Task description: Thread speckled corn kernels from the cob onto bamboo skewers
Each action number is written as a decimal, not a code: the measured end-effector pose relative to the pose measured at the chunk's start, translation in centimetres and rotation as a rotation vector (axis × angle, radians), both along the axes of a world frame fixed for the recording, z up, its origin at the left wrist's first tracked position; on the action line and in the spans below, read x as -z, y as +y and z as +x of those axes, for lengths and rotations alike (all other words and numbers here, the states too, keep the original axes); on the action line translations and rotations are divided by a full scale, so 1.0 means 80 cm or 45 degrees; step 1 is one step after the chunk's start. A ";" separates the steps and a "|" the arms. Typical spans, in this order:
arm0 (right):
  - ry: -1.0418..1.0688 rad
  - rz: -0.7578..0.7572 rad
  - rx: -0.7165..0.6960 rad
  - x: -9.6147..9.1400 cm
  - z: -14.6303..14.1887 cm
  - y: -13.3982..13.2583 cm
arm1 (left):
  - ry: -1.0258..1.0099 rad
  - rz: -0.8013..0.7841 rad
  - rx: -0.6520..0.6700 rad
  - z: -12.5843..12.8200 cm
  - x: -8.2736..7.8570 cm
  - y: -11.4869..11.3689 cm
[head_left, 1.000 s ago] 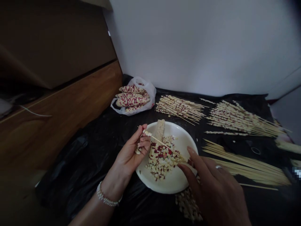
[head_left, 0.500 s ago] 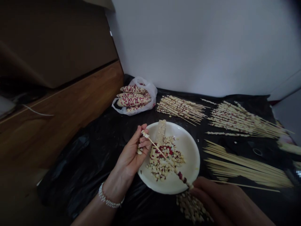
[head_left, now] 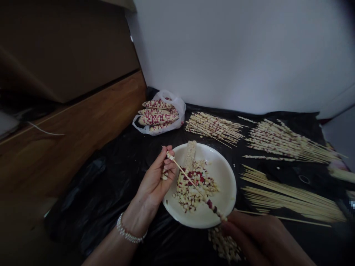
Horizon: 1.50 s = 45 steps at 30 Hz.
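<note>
My left hand [head_left: 155, 177] pinches the tip of a thin wooden skewer [head_left: 191, 181] and cups a few loose corn kernels in its palm. The skewer runs diagonally over a white plate [head_left: 222, 173] to my right hand [head_left: 257, 236], which grips its lower end, where a few red and white kernels are threaded. The plate holds a heap of loose red and white kernels [head_left: 194, 186] and a half-stripped corn cob [head_left: 189, 155]. More loose kernels [head_left: 222, 244] lie on the black sheet under my right hand.
A white plastic bag of red-speckled corn cobs [head_left: 158, 116] sits at the back left. Two piles of filled skewers [head_left: 213, 127] [head_left: 280, 142] lie behind the plate, bare skewers [head_left: 288, 195] to its right. A wooden cabinet [head_left: 69, 122] borders the left side.
My right hand slid down from the plate's middle to the skewer's lower end, and the threaded kernels moved down the skewer toward it. My left hand stayed at the tip.
</note>
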State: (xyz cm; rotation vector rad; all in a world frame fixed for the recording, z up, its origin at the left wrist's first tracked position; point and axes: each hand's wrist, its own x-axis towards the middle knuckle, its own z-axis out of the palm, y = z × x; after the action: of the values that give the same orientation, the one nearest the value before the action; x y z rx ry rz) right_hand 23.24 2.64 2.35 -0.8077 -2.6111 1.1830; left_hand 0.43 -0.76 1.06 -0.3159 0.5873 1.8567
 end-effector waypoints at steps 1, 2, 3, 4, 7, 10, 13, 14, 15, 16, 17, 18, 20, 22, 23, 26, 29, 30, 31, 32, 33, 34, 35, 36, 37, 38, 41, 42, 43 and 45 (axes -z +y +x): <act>0.006 0.005 0.025 0.002 0.000 -0.001 | 0.008 -0.010 -0.004 0.000 -0.001 0.000; 0.020 0.015 0.054 0.003 -0.001 -0.002 | 0.014 -0.017 -0.007 -0.001 -0.001 0.001; 0.036 0.029 0.080 0.004 -0.001 -0.002 | 0.017 -0.022 -0.013 -0.001 -0.001 0.001; 0.053 0.038 0.094 0.004 -0.002 -0.002 | 0.015 -0.027 -0.019 -0.001 0.000 0.001; 0.086 0.049 0.115 0.009 -0.006 -0.004 | 0.015 -0.034 -0.014 0.003 0.006 0.002; 0.112 0.057 0.145 0.016 -0.013 -0.009 | 0.028 -0.072 0.110 0.015 0.015 0.001; 0.139 0.045 0.166 0.023 -0.019 -0.013 | 0.051 -0.098 0.213 0.027 0.018 0.000; 0.151 0.038 0.176 0.025 -0.020 -0.014 | 0.073 -0.100 0.210 0.030 0.017 -0.001; 0.160 0.035 0.187 0.026 -0.021 -0.014 | 0.098 -0.105 0.206 0.034 0.016 -0.002; 0.168 0.038 0.199 0.028 -0.023 -0.014 | 0.124 -0.110 0.215 0.038 0.015 -0.003; 0.175 0.047 0.212 0.029 -0.024 -0.014 | 0.144 -0.119 0.230 0.041 0.015 -0.004; 0.182 0.061 0.227 0.031 -0.026 -0.014 | 0.162 -0.132 0.281 0.046 0.015 -0.005; 0.202 0.088 0.262 0.035 -0.029 -0.014 | 0.176 -0.157 0.352 0.054 0.017 -0.008; 0.221 0.104 0.286 0.038 -0.032 -0.014 | 0.196 -0.174 0.361 0.060 0.021 -0.010; 0.221 0.116 0.286 0.039 -0.032 -0.014 | 0.201 -0.182 0.358 0.062 0.023 -0.010; 0.151 0.174 0.266 0.039 -0.027 -0.008 | 0.202 -0.159 0.395 0.059 0.025 -0.010; 0.013 0.255 0.226 0.034 -0.010 0.006 | 0.235 -0.104 0.410 0.046 0.020 -0.008; -0.035 0.304 0.214 0.032 -0.003 0.012 | 0.250 -0.103 0.377 0.040 0.017 -0.007; -0.088 0.373 0.213 0.031 0.005 0.018 | 0.254 -0.111 0.322 0.034 0.015 -0.005; -0.131 0.483 0.245 0.029 0.013 0.024 | 0.250 -0.140 0.257 0.028 0.012 -0.004; -0.180 0.628 0.299 0.028 0.020 0.030 | 0.238 -0.164 0.219 0.024 0.010 -0.003; -0.230 0.781 0.360 0.026 0.026 0.035 | 0.221 -0.182 0.192 0.021 0.009 -0.002; -0.257 0.932 0.412 0.024 0.030 0.038 | 0.209 -0.199 0.183 0.021 0.008 -0.002; -0.252 1.055 0.432 0.021 0.032 0.039 | 0.205 -0.218 0.188 0.022 0.008 -0.002; -0.225 1.148 0.441 0.018 0.031 0.039 | 0.207 -0.236 0.203 0.026 0.008 -0.002; -0.178 1.210 0.435 0.016 0.028 0.036 | 0.222 -0.259 0.219 0.031 0.009 -0.002; 0.001 1.254 0.314 0.013 0.006 0.021 | 0.201 -0.265 0.335 0.050 0.014 -0.006; 0.063 1.248 0.251 0.015 -0.003 0.015 | 0.156 -0.251 0.411 0.056 0.016 -0.008; 0.104 1.242 0.228 0.018 -0.012 0.009 | 0.110 -0.226 0.491 0.060 0.018 -0.009; 0.126 1.226 0.202 0.029 -0.024 0.002 | 0.050 -0.165 0.604 0.064 0.021 -0.013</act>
State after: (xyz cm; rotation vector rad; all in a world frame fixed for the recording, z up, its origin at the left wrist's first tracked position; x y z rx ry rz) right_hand 21.32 2.82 0.03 -0.6703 -2.5065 -0.1304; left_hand 5.54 -1.78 -0.60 -0.2031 0.7405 1.3738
